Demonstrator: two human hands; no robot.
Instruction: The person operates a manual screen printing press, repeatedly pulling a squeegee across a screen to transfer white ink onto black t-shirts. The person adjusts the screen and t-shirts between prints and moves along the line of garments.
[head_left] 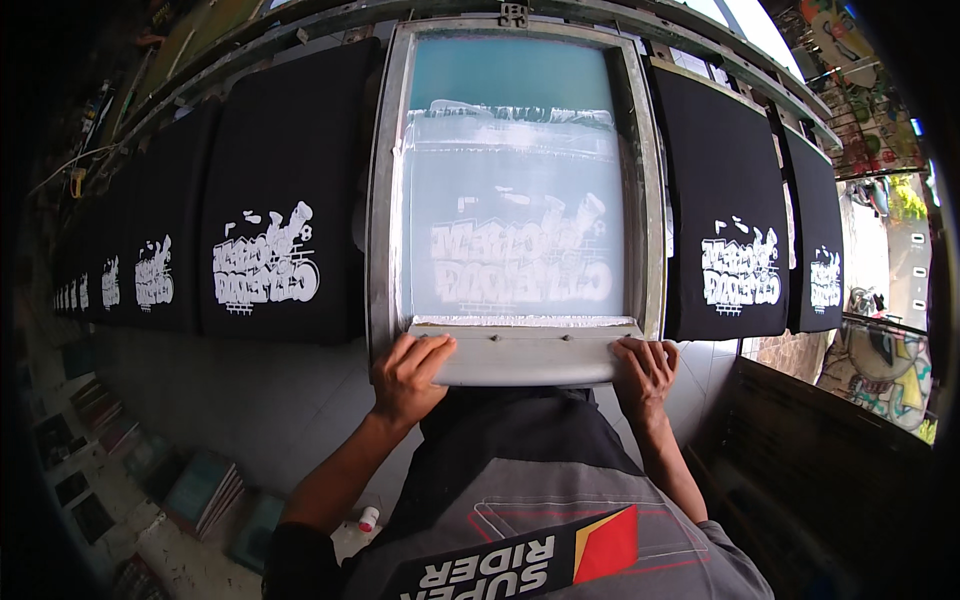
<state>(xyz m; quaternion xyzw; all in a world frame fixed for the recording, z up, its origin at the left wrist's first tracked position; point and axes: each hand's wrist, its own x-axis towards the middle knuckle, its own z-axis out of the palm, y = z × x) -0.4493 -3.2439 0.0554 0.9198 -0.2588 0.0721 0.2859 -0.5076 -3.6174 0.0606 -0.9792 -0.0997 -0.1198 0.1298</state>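
Observation:
In front of me lies a screen printing frame (pixel 381 210) with a metal rim and a teal mesh (pixel 500 75). White ink (pixel 510 130) streaks the mesh's far part, and a white graphic shows through its nearer part. At the near end a wide grey squeegee (pixel 525 362) spans the frame, with a line of white ink along its blade edge. My left hand (pixel 411 375) is closed around the squeegee's left end. Its right end is gripped by my right hand (pixel 647 373), fingers curled over the top.
Black shirts (pixel 285 150) with white prints lie on boards in a row to the left, more black shirts (pixel 725 170) to the right. A metal rail (pixel 690 25) runs behind. Stacked frames (pixel 200 495) and a small white-and-red container (pixel 369 518) are at lower left.

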